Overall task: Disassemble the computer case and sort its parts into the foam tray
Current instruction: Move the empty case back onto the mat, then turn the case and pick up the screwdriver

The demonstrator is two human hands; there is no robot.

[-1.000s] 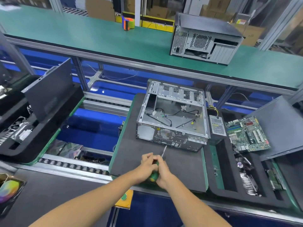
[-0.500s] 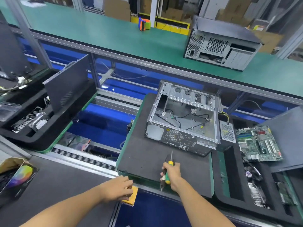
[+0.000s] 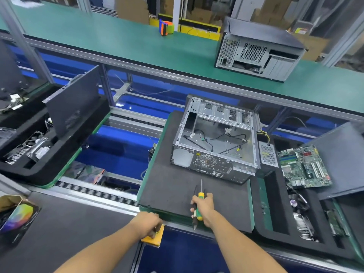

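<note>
The right hand [image 3: 202,206] is curled around a screwdriver [image 3: 199,201] with a yellow and green handle, its thin shaft pointing to 12 o'clock; a dark second tool [image 3: 195,217] sits in the same grip, tip toward 6 o'clock. The left hand [image 3: 146,223] is at 9 o'clock from it, fingers bent down onto a small yellow box [image 3: 154,236] at the near edge of the bench; what they pinch, if anything, cannot be told. The open computer case [image 3: 214,142] lies at 12 o'clock on a dark foam mat [image 3: 167,184], with bare mat between it and the hands. At 3 o'clock is the foam tray [image 3: 275,223], with a circuit board [image 3: 305,168] resting across it.
</note>
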